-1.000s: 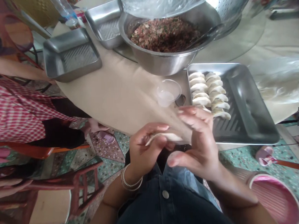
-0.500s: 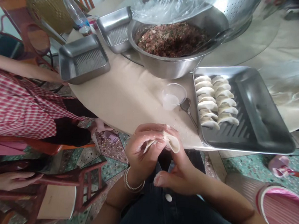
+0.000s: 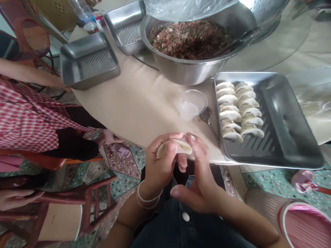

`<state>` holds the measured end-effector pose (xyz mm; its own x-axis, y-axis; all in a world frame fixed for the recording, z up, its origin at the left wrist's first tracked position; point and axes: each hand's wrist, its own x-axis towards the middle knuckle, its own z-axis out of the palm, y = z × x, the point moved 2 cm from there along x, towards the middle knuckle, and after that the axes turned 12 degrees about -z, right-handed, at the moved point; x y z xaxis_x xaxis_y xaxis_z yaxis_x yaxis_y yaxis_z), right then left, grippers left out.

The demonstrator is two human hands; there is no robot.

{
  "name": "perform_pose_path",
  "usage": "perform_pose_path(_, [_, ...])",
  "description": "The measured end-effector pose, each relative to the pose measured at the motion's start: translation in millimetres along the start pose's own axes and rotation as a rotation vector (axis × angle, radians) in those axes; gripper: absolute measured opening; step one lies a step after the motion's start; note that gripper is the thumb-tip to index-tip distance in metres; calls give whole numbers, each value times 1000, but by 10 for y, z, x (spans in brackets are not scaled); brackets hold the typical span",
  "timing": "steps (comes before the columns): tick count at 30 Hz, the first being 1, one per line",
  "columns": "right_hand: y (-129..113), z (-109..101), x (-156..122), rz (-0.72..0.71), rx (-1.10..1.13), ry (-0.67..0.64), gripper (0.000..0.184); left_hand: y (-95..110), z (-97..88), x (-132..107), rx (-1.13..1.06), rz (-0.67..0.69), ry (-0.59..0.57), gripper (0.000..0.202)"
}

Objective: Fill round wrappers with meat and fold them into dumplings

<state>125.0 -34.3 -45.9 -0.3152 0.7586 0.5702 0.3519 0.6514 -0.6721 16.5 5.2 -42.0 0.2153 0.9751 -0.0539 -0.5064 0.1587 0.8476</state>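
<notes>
My left hand [image 3: 161, 163] is closed on a dumpling [image 3: 182, 148], its thumb pressing the near side of the pale wrapper. The dumpling looks folded into a half-moon. My right hand [image 3: 201, 176] is at the dumpling's right end, fingertips close to or touching it, the thumb stretched well apart. Ahead of my hands stands a clear plastic cup [image 3: 203, 100] of whitish liquid, with a metal spoon [image 3: 206, 114] beside it. To the right, a metal tray [image 3: 284, 135] holds two rows of finished dumplings [image 3: 229, 112].
A large steel bowl [image 3: 183, 71] of minced filling [image 3: 179, 39] stands at the back, partly covered by plastic film [image 3: 185, 9]. Two metal pans [image 3: 88, 81] [image 3: 126, 43] lie to the left. Another person in a checked shirt [image 3: 24, 115] stands at left. A pink-lined bin [image 3: 283, 218] is at lower right.
The dumpling has turned to lie more level, with its side facing me. My left thumb has come onto its near face, and my right fingers have drawn to its right end.
</notes>
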Motion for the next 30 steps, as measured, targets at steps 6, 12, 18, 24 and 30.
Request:
perform_pose_path(6, [-34, 120, -112, 92, 169, -101, 106, -38, 3, -21, 141, 145, 62, 15])
perform_pose_path(12, [-62, 43, -46, 38, 127, 52, 80, -12, 12, -88, 432, 208, 116, 13])
perform_pose_path(18, [-24, -130, 81, -10, -53, 174, 50, -72, 62, -152, 330, 120, 107, 33])
perform_pose_path(24, [-34, -244, 149, -84, -458, 342, 24, -37, 167, -265, -13, -147, -122, 33])
perform_pose_path(30, [-56, -274, 84, -131, -494, 422, 23, -19, 216, -178, -338, -494, -204, 33])
